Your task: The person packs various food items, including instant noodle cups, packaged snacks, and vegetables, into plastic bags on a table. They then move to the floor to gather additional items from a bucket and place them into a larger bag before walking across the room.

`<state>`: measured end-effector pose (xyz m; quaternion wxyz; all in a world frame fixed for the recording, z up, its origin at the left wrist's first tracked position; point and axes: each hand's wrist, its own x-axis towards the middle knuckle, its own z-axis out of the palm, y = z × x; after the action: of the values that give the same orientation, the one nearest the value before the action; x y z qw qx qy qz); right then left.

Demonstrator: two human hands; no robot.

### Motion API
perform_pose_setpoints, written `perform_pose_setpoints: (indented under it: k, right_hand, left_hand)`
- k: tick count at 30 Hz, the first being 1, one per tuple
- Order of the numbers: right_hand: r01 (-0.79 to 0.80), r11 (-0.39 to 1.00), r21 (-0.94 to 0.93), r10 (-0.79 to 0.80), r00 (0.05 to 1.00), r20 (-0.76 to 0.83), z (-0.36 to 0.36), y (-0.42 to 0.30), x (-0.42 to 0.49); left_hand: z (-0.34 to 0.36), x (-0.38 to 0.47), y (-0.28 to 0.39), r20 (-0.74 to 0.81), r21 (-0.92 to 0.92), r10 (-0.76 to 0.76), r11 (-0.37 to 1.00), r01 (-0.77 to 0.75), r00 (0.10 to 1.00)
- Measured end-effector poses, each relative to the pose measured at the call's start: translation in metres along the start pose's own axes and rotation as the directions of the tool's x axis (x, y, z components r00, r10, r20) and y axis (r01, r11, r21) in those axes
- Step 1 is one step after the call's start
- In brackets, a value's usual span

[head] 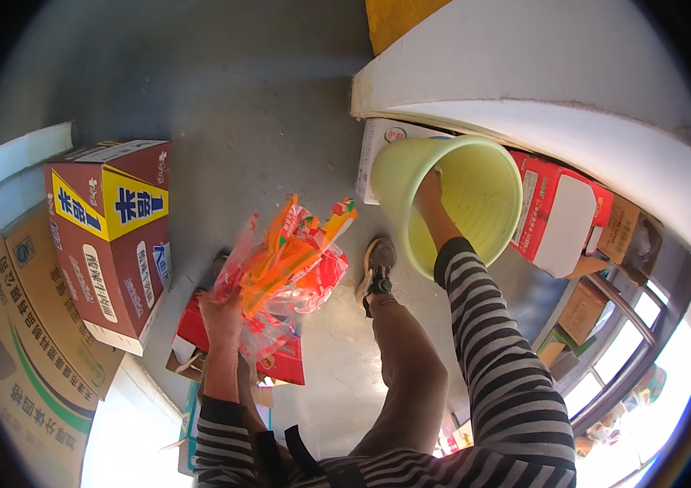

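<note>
My left hand (222,317) grips a loose bunch of crumpled plastic bags (293,256), some clear with red print and some orange. The bunch hangs in front of my body, above the floor. My right arm reaches into a pale yellow-green plastic bin (391,183), which is tilted with its mouth towards me and to the right. Inside it, my right hand (429,194) is at the left side of the inner wall. Its fingers are mostly hidden, so whether they grasp anything does not show. The visible inner wall is ribbed.
A maroon and yellow carton (111,238) stands at left beside a large brown cardboard box (34,341). A red carton (556,213) and a white box (373,155) lie along the white ledge (504,79). Below my left hand is another red box (284,360). My shoe (379,256) rests on the grey floor.
</note>
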<state>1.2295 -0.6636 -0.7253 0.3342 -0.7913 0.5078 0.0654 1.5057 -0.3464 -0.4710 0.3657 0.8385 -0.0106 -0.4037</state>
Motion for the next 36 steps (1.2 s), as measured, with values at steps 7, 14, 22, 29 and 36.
perform_pose_setpoints:
  k: [7, 14, 22, 29, 36]
  right_hand:
    - [-0.07, 0.995, 0.075, 0.081, 0.985, -0.152, -0.041, -0.013, -0.004]
    - [-0.028, 0.995, 0.097, 0.042, 0.988, -0.146, -0.098, -0.018, -0.035]
    - [-0.142, 0.987, 0.08, 0.145, 0.989, -0.04, -0.142, -0.044, -0.069]
    - [-0.041, 0.968, -0.248, 0.014, 0.994, -0.108, -0.046, -0.052, -0.023]
    - [-0.441, 0.635, 0.635, 0.587, 0.809, -0.026, 0.058, -0.037, 0.016]
  left_hand:
    - [0.008, 0.014, 0.028, 0.054, 0.075, 0.164, 0.983, -0.167, 0.985]
    - [0.021, 0.018, 0.051, -0.029, 0.049, 0.074, 0.996, -0.072, 0.997]
    - [0.027, 0.023, 0.071, -0.065, 0.034, -0.032, 0.999, 0.034, 0.997]
    - [0.019, 0.03, 0.048, -0.073, 0.094, -0.043, 0.994, 0.05, 0.996]
    - [0.021, 0.04, 0.023, -0.035, -0.098, 0.006, 0.995, -0.009, 0.999]
